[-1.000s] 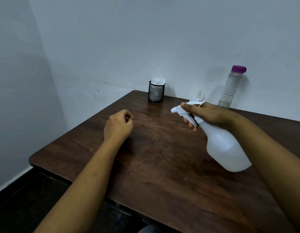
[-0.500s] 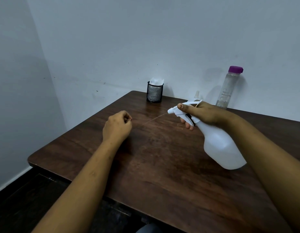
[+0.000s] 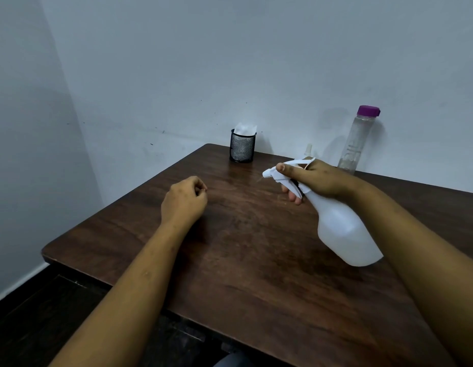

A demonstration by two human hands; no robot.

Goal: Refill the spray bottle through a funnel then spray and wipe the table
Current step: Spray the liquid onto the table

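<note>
My right hand (image 3: 317, 178) grips the neck and trigger of a white spray bottle (image 3: 341, 229), held tilted above the dark wooden table (image 3: 243, 260) with its nozzle pointing left toward the back. My left hand (image 3: 183, 201) rests on the table at centre left, fingers curled and holding nothing. A clear water bottle with a purple cap (image 3: 358, 140) stands at the back right by the wall. A small white funnel tip (image 3: 308, 149) peeks out behind my right hand. White tissue sits in a black mesh cup (image 3: 242, 149) at the back.
The table stands in a corner, with grey walls at the back and on the left. Its left and front edges drop to a dark floor (image 3: 31, 313).
A thin stream left the nozzle half a second ago and is gone now. The bottle and right hand have barely shifted. The left hand has stayed still.
</note>
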